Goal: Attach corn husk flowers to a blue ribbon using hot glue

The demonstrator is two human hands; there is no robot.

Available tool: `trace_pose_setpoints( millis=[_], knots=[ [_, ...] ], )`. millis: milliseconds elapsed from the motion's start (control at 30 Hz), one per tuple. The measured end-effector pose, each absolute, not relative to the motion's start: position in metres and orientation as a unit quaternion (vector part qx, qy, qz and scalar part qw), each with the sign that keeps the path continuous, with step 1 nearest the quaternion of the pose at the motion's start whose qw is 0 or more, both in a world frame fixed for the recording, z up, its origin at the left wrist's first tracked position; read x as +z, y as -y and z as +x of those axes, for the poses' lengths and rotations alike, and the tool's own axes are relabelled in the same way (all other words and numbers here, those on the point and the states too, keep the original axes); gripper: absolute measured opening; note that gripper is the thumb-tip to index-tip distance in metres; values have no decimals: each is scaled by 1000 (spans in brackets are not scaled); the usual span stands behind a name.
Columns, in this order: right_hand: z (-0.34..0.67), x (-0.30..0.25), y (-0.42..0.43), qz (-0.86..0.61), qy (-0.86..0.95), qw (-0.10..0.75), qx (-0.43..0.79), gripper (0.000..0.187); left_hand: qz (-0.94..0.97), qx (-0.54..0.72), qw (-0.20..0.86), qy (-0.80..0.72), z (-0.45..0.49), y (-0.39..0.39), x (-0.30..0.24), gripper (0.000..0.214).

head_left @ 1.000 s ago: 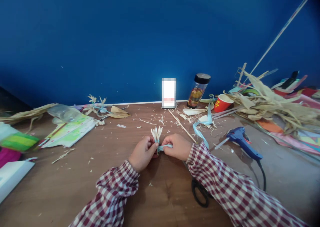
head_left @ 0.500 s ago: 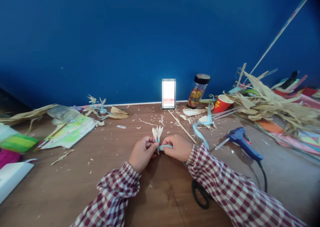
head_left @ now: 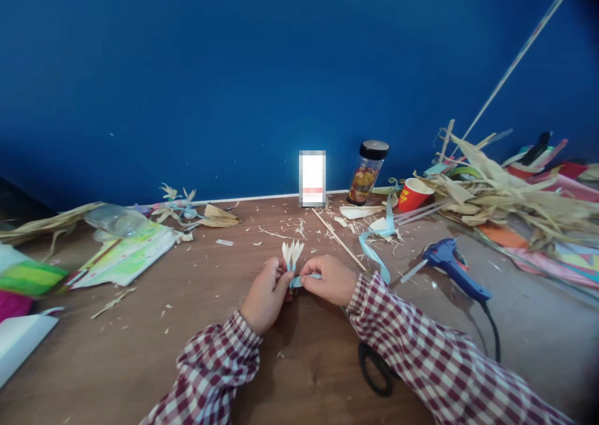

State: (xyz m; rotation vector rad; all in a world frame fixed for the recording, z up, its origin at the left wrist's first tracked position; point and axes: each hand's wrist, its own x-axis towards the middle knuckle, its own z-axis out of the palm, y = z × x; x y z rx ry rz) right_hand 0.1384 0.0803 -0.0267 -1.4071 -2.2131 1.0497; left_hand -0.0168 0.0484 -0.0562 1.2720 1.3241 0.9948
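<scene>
My left hand (head_left: 264,295) is closed around the base of a small bundle of pale corn-husk petals (head_left: 292,253), which stands upright between my hands over the wooden table (head_left: 196,325). The fingers of my right hand (head_left: 330,278) pinch the end of a light blue ribbon (head_left: 299,280) at the bundle's base. The ribbon trails away past my right wrist toward the back (head_left: 374,253). Both forearms wear a red and white checked shirt.
Black scissors (head_left: 374,370) lie under my right forearm. A blue glue gun (head_left: 452,268) with its cord lies to the right, beyond it a heap of dry husks (head_left: 496,191), a red cup (head_left: 413,195) and a jar (head_left: 367,172). A thin stick (head_left: 339,239), coloured papers (head_left: 124,253) and husk scraps lie about.
The view has dipped slightly. My hands stay together on the husk bundle and ribbon, with only small finger shifts.
</scene>
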Motion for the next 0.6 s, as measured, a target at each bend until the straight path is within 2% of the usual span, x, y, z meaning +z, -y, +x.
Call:
trace_pose_setpoints(
  millis=[267, 433, 600],
  knots=[
    [138, -29, -78, -471, 784, 166, 369, 21, 517, 413, 527, -534, -16, -49, -51, 18],
    [139, -29, -80, -478, 781, 180, 361, 29, 506, 407, 556, -519, -17, -51, -50, 22],
    [139, -29, -80, -491, 766, 185, 371, 21, 484, 410, 568, -524, -18, -51, -51, 23]
  ],
)
